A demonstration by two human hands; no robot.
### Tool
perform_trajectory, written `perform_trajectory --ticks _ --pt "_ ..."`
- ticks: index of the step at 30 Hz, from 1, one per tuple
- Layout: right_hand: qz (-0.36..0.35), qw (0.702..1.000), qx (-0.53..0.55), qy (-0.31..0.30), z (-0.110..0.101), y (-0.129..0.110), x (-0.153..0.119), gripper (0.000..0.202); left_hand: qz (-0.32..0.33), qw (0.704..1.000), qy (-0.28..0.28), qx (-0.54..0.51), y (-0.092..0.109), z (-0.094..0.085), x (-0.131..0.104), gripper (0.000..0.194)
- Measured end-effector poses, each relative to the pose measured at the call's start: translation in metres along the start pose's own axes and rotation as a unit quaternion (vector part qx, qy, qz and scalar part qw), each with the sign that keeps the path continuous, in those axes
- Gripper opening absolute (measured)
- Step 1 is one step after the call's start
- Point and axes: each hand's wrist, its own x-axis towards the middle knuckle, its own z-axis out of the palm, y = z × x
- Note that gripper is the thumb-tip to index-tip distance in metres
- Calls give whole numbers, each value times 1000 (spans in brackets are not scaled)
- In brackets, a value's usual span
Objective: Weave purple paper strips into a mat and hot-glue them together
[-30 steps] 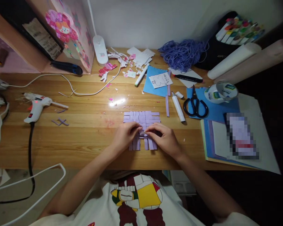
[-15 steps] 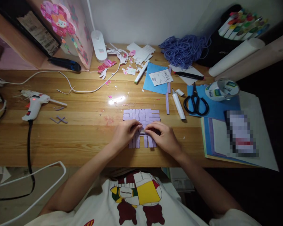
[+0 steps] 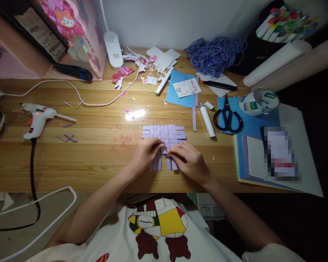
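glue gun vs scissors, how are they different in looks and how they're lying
The glue gun is mostly white, the scissors black. The glue gun has a black cord and a glowing red light, while the scissors have two looped handles. The glue gun's nozzle points left, the scissors' blades towards the wall. Neither is in a hand.

— Any lettering your end?
— I read what looks like "ST" on the shirt's red patch (image 3: 102, 258); print on the tape roll (image 3: 259, 102), black case (image 3: 253, 56) and barcode label (image 3: 45, 36) is too small.
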Motion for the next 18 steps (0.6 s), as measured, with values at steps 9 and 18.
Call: perform_trajectory --ticks 9,18 --pt "43 998 36 36 -3 -7 -9 13 0 1000 0 -5 -1 -1 1 11" --pt "167 979 99 69 4 -8 0 10 4 1000 -1 -1 -1 0 1 13"
